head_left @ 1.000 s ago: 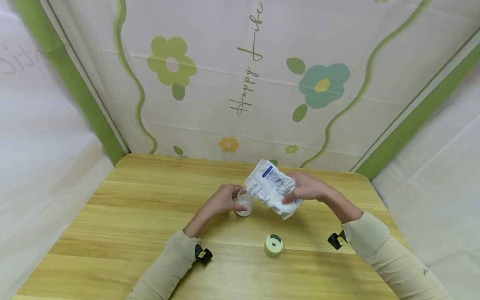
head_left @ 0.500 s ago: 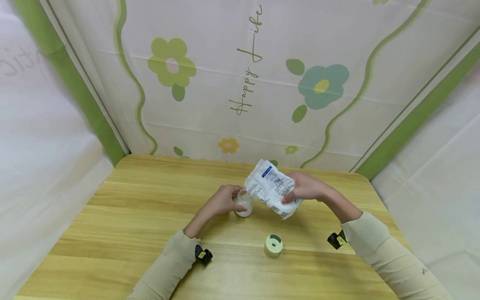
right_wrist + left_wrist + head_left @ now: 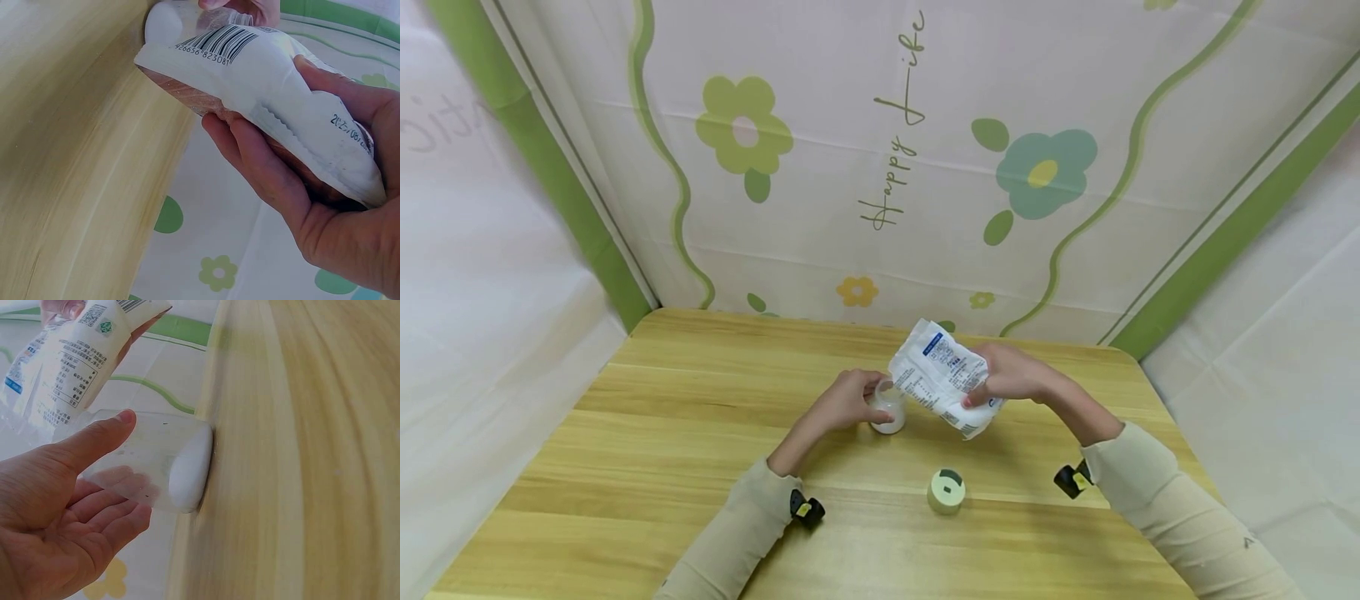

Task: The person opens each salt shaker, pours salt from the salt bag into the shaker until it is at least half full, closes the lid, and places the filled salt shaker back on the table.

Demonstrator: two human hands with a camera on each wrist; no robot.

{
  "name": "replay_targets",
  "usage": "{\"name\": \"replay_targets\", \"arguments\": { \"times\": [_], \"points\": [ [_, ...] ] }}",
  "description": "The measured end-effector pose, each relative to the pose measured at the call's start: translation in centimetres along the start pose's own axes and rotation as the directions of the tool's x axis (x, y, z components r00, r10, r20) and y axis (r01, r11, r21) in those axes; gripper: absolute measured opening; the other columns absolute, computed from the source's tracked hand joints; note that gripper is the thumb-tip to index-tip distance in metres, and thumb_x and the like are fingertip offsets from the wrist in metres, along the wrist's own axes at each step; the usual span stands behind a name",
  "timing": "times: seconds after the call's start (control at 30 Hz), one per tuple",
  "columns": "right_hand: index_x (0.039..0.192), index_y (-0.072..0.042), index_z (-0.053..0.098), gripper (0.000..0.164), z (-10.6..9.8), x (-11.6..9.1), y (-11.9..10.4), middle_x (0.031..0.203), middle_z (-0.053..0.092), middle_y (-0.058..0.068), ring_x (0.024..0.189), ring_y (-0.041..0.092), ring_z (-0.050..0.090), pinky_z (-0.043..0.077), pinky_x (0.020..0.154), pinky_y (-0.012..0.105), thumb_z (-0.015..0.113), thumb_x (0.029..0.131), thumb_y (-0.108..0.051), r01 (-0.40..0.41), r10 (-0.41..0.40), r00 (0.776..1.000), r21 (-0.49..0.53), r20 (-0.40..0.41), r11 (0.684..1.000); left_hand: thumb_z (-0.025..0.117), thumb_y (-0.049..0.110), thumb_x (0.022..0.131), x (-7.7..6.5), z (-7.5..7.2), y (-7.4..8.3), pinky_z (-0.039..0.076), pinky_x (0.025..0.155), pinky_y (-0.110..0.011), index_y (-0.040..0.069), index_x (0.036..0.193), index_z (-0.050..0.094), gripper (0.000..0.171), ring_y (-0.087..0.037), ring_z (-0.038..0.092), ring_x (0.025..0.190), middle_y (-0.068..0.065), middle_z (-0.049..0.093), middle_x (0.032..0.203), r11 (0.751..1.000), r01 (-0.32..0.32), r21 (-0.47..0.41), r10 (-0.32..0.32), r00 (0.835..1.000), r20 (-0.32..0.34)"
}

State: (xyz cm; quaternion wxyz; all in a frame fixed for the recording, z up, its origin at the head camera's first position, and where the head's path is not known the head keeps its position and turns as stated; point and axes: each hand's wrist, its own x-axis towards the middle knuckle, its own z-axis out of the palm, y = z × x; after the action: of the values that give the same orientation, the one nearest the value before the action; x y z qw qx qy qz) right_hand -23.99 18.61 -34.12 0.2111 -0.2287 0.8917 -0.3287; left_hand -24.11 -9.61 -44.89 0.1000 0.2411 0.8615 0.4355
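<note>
Plainly, the left hand (image 3: 844,400) curls round a clear jar (image 3: 891,415) toward the far worktop edge (image 3: 775,322), the right hand (image 3: 1013,372) clamping a barcoded packet (image 3: 936,375) at the jar's mouth.

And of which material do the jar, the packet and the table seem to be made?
Jar: clear glass or plastic, unclear which; the left fingers show through its wall.
Packet: probably plastic film, white with a slight gloss; it creases and has a jagged seam.
Table: wood or wood-look laminate, satin; grain streaks and soft sheen show.
</note>
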Motion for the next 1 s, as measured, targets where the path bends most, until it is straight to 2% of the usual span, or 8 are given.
{"name": "replay_targets", "arguments": {
  "times": [0.57,1.0],
  "points": [
    [0.106,0.001,0.066,0.040,0.06,0.04,-0.31,0.091,0.072,0.008,0.075,0.017,0.065,0.054,0.068,0.034,0.080,0.069,-0.005,0.004,-0.004,1.000,-0.015,0.004,1.000,0.087,0.018,0.077,0.11,0.08,-0.19,0.055,0.092,-0.040,0.000,0.118,0.068,0.048,-0.025,0.069,0.109,-0.013,0.072,0.118,1.000,-0.014,0.015,0.014,1.000,-0.012],
    [0.111,0.002,0.066,0.045,0.14,0.00,-0.35,0.092,0.072,0.009,0.076,0.018,0.066,0.054,0.068,0.034,0.080,0.069,-0.006,-0.011,0.011,1.000,-0.005,0.003,1.000,0.087,0.018,0.077,0.19,0.05,-0.29,0.056,0.089,-0.033,0.001,0.120,0.068,0.049,-0.020,0.069,0.107,-0.011,0.072,0.118,1.000,-0.012,0.029,0.012,1.000,-0.012]
  ]
}}
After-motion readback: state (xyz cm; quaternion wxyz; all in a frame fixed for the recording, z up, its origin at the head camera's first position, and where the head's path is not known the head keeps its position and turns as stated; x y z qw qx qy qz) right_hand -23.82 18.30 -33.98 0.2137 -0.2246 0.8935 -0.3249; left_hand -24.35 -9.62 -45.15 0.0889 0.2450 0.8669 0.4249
